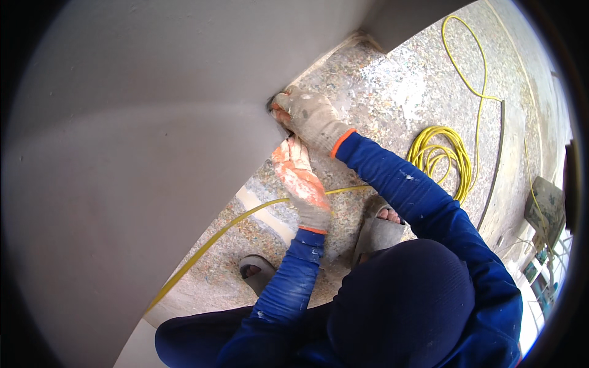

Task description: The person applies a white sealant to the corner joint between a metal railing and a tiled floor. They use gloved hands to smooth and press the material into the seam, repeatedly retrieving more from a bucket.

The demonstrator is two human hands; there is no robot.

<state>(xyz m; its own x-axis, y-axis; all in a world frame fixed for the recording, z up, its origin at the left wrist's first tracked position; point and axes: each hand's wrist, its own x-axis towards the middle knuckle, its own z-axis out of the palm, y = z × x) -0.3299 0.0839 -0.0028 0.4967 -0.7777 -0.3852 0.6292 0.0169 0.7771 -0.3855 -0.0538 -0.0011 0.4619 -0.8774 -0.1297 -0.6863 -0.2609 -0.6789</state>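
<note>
Both of my hands wear pale knit gloves with orange palms and cuffs, smeared with white. At the lower edge of the grey wall (153, 159), my right hand (313, 119) is closed, its fingers curled in against the wall. A small dark edge shows beside those fingertips; what it belongs to is hidden. Just below, my left hand (302, 184) is turned palm up with its fingers stretched toward the wall's foot, almost touching the right hand. Nothing shows on the left palm. A yellow hose or cable (224, 231) runs beneath the left wrist.
Speckled floor (350, 80) spreads out beyond the wall. A yellow coil (423, 147) lies to the right of my right forearm, its loose end looping farther off. My sandalled feet (383, 230) stand close behind my hands. A greyish box-like object (545, 205) is at far right.
</note>
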